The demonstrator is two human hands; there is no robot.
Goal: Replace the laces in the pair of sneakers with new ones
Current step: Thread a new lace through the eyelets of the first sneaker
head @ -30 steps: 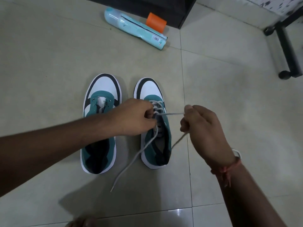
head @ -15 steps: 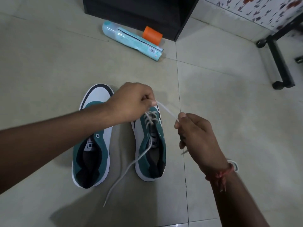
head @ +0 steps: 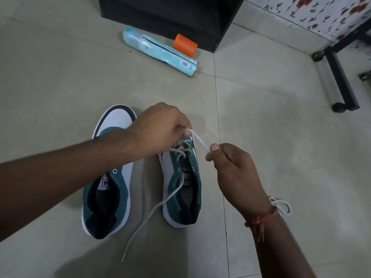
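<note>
Two teal, white and black sneakers stand side by side on the tiled floor. The left sneaker [head: 108,189] has no lace in its visible eyelets. The right sneaker [head: 181,187] is partly laced near the toe with a pale grey lace [head: 172,193], whose one end trails over the opening onto the floor. My left hand [head: 160,131] pinches the lace above the toe end of the right sneaker. My right hand [head: 230,167] pinches the same lace a short way along, holding a taut stretch between the hands. A second white lace [head: 282,205] lies on the floor behind my right wrist.
A light-blue tube [head: 158,51] and an orange cylinder [head: 184,45] lie at the back beside a black cabinet [head: 160,15]. A black metal frame leg [head: 339,77] stands at the right, by a flowered wall.
My left hand rose from the eyelets and drew the lace up towards the toe. My right hand stayed on the lace. The view tilted, so the sneakers sit lower in frame.
</note>
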